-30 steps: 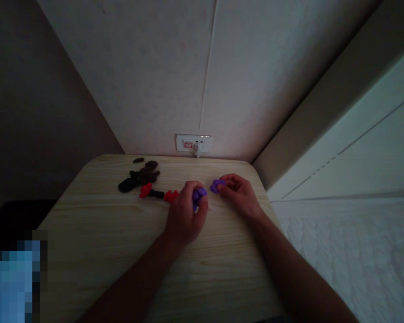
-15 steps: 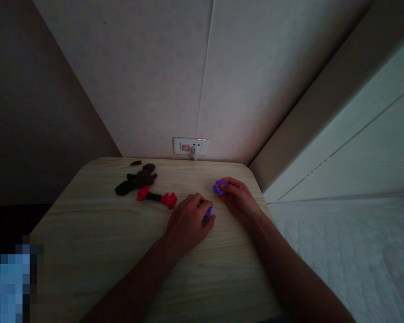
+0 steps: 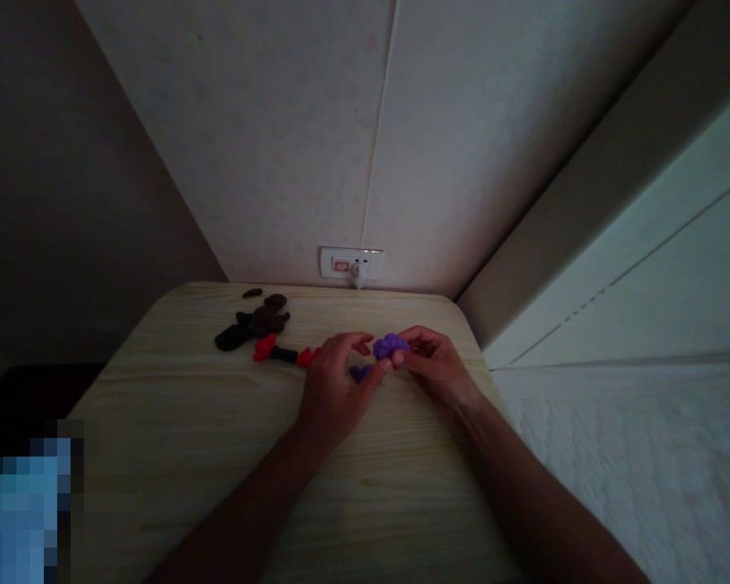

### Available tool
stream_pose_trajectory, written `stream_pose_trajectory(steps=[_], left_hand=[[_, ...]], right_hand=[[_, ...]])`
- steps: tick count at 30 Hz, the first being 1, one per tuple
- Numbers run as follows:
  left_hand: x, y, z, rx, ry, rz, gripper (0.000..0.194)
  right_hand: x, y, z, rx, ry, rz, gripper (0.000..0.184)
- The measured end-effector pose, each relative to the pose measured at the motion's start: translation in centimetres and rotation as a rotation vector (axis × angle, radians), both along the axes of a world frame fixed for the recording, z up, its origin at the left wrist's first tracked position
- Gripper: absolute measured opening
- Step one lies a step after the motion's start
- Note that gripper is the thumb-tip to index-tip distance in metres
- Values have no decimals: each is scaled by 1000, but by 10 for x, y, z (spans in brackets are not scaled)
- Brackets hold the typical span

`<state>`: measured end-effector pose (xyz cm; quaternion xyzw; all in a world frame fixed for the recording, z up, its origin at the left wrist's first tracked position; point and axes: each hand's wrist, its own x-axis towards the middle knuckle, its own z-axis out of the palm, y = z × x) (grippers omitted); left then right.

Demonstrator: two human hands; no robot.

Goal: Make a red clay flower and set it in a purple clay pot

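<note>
Purple lump: bumpy, soft-looking purple piece, in front of and right of the white wall socket.
Right hand: pinches that lump.
Left hand: curved wide, thumb at the lump; whether it grips the smaller purple piece beneath, cannot tell.
Red-ended black bar: on the pale wooden surface, front-left of the socket.
Dark brown and black pieces: left of the socket, clustered.
</note>
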<state>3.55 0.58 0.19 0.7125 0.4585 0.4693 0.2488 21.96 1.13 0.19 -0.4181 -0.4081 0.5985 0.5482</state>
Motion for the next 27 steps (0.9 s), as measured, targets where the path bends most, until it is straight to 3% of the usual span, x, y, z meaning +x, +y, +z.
stream_pose_trajectory(steps=[4, 12, 19, 27], left_hand=[[1, 2, -2, -68, -136, -33, 15], [1, -2, 7, -266, -308, -86, 21], [0, -1, 8, -240, -311, -65, 17], [-2, -3, 6, -181, -223, -158, 19]], right_hand=[[-4, -5, 1, 64, 24, 9, 29], [-10, -9, 8, 103, -41, -21, 36], [-10, -9, 7, 91, -80, 50, 29], [-12, -14, 8, 104, -135, -38, 27]])
